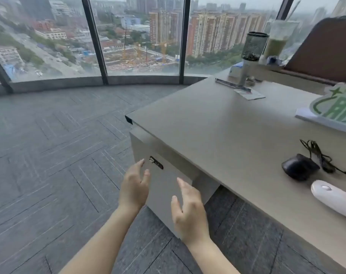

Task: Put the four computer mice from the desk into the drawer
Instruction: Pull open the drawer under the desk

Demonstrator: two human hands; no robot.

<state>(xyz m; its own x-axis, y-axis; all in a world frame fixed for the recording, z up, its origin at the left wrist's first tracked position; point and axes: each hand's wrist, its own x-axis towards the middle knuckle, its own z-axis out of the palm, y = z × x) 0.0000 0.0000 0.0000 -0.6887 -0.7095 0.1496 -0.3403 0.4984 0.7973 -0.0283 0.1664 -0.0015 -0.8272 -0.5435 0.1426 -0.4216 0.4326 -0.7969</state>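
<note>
Both empty, fingers spread, left hand (135, 187) and right hand (189, 211) before closed drawer front (164, 186), likely to open it first; black mouse (298, 167), white mouse (335, 200) on desk (217, 135).
</note>
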